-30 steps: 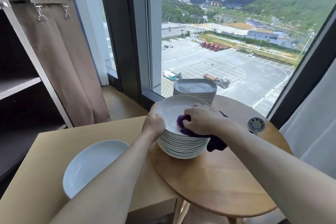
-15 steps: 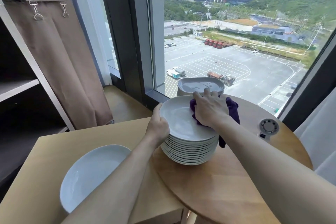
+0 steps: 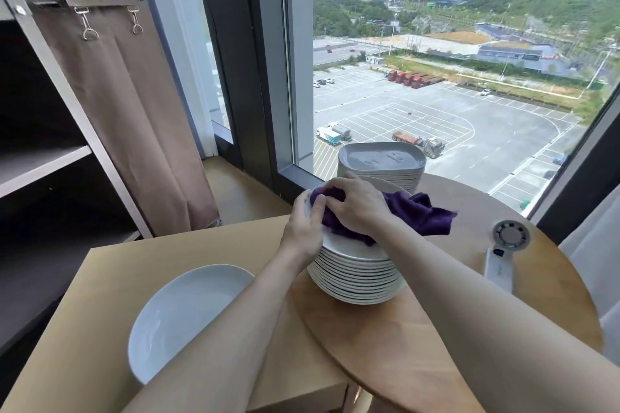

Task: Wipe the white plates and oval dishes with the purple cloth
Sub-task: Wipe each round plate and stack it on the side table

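A tall stack of white round plates (image 3: 357, 275) stands on the round wooden table (image 3: 436, 339). My left hand (image 3: 303, 231) grips the left rim of the top plate. My right hand (image 3: 355, 208) presses the bunched purple cloth (image 3: 419, 214) onto the far left part of that plate; the cloth's loose end hangs off to the right. Behind it sits a stack of grey-white oval dishes (image 3: 382, 164) by the window. A single white plate (image 3: 181, 315) lies on the square table at the lower left.
A white handheld fan (image 3: 505, 251) lies on the round table's right side. The light square table (image 3: 100, 312) adjoins it on the left. A dark shelf unit (image 3: 40, 157) with a brown curtain (image 3: 134, 111) stands at left. A window (image 3: 436, 77) is straight ahead.
My right hand has swept the purple cloth from the near side of the top plate round its far right to the far left, close to my left thumb. My left hand keeps its grip on the rim.
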A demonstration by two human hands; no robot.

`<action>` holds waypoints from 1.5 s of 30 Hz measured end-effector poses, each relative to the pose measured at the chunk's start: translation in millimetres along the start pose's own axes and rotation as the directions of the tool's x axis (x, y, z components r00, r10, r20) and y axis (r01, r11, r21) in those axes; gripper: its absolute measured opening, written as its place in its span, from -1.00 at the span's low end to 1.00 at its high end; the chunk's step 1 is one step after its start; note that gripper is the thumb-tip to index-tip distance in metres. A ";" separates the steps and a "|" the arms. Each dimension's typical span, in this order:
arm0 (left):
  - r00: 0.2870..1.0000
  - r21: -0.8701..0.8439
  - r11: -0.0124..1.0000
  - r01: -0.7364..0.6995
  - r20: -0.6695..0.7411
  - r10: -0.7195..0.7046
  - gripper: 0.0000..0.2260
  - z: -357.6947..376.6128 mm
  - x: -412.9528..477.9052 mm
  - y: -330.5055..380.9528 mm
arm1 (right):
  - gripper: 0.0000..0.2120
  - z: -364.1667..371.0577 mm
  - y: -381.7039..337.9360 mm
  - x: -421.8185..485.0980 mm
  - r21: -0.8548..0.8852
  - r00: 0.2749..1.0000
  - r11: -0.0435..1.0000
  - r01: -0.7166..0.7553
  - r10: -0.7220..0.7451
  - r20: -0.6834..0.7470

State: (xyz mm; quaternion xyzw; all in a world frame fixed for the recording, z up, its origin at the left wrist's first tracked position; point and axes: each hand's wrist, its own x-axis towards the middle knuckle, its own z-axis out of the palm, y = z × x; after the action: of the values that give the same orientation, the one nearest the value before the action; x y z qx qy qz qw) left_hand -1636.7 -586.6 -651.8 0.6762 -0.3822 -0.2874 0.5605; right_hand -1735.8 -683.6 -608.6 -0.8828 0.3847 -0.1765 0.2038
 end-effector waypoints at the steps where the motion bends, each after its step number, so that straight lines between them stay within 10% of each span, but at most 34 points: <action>1: 1.000 -0.014 1.000 -0.004 0.001 0.004 -0.51 0.1 -0.9 -0.1 | -0.79 -0.7 -0.9 -3.7 0.025 0.999 0.999 0.034 -0.034 0.017; 14: 0.999 0.111 0.993 0.035 -0.020 -0.033 -0.57 -1.6 -2.7 0.9 | -0.87 -42.8 2.3 -51.6 -0.102 0.948 0.979 0.175 -0.140 0.286; 28: 0.999 -0.031 0.999 0.035 -0.001 -0.035 -0.59 2.5 2.3 -4.6 | -0.69 -40.6 47.1 -10.5 -0.623 0.996 0.779 -0.063 0.011 -0.086; 45: 1.000 -0.056 0.998 -0.006 -0.029 0.004 -0.54 3.5 -1.5 -2.9 | -0.88 -4.4 17.5 22.2 0.000 0.998 1.000 -0.012 0.012 -0.060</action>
State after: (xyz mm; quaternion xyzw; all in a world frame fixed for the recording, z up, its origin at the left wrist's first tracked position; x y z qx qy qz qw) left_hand -1639.8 -587.0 -655.3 0.6633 -0.3676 -0.2869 0.5854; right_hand -1734.2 -712.2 -610.0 -0.8748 0.3961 -0.2013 0.1930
